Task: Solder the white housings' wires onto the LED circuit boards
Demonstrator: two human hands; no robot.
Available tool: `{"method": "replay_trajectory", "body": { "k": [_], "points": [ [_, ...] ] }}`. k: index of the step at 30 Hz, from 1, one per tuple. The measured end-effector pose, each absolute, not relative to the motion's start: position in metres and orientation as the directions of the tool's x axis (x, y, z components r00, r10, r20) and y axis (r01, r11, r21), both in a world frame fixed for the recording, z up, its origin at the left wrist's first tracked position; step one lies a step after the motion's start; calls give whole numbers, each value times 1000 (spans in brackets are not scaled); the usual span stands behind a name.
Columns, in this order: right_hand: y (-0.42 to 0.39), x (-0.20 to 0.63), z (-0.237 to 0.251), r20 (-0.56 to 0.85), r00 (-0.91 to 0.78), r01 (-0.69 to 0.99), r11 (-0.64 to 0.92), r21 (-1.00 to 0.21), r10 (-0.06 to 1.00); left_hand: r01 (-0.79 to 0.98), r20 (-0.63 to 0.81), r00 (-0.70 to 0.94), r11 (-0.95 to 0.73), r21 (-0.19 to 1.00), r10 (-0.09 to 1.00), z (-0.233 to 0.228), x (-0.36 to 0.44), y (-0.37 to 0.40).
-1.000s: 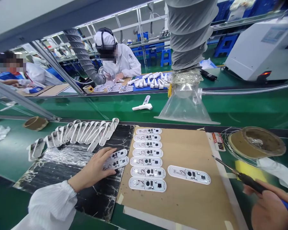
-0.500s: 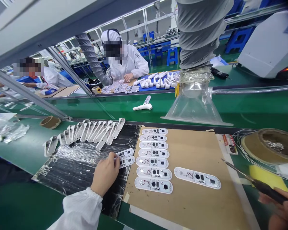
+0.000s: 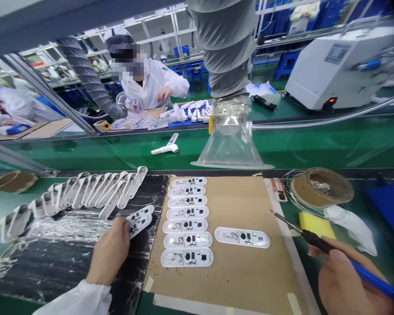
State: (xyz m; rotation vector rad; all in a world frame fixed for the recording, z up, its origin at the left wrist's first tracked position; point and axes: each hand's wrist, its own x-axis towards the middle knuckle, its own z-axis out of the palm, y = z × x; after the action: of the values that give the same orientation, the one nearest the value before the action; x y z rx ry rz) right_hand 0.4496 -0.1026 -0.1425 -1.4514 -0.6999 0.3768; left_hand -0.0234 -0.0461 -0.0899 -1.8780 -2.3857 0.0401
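Head view. The left hand (image 3: 110, 251) rested on the black mat (image 3: 62, 249), its fingers closed over the near end of two stacked circuit boards (image 3: 138, 220) that lay at the mat's right edge, just beside the cardboard sheet (image 3: 249, 271). How firmly the fingers pinched the boards could not be told, since the hand hid the contact. The right hand (image 3: 344, 284) was clenched around a soldering iron (image 3: 315, 243), tip raised and aimed toward the single board (image 3: 242, 237) lying alone on the cardboard, right of the column of seven boards (image 3: 187, 218). A row of white housings (image 3: 95, 192) leaned along the mat's far edge.

To do the pick well, the boards would best be gripped by their edges, clear of wires and components, lifted level, and set flat under the clear extraction hood (image 3: 231, 146). The hot tip should be held away from the left sleeve (image 3: 79, 302) and the solder spool (image 3: 321, 187).
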Motion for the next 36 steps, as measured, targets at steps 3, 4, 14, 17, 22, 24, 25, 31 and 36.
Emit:
{"method": "replay_trajectory", "body": {
  "k": [3, 4, 14, 17, 22, 24, 25, 31, 36],
  "points": [
    [-100, 448, -141, 161, 766, 101, 132, -986, 622, 971, 113, -230, 236, -42, 967, -75, -26, -39],
    [-99, 449, -143, 168, 766, 90, 155, -984, 621, 975, 133, -218, 222, -21, 967, -71, -23, -36],
    [-94, 454, -148, 319, 802, 186, 295, -937, 506, 919, -33, 381, -374, 126, 924, -64, 190, 30],
    [-94, 456, -149, 332, 801, 190, 314, -930, 498, 880, -67, 470, -461, 115, 880, -79, 240, 45],
    [-93, 457, -151, 337, 785, 194, 310, -931, 520, 840, -143, 543, -538, 72, 828, -103, 254, 44],
    [-92, 456, -150, 341, 780, 180, 332, -926, 526, 828, -166, 558, -557, 55, 813, -105, 249, 40],
    [-92, 456, -150, 344, 775, 176, 341, -923, 530, 823, -179, 565, -566, 49, 806, -104, 247, 38],
    [-90, 455, -146, 373, 743, 205, 341, -917, 555, 799, -250, 591, -599, 48, 767, -92, 242, 26],
    [-92, 455, -148, 348, 759, 193, 321, -927, 551, 802, -282, 589, -591, 88, 757, -85, 242, 7]
  ]
}}
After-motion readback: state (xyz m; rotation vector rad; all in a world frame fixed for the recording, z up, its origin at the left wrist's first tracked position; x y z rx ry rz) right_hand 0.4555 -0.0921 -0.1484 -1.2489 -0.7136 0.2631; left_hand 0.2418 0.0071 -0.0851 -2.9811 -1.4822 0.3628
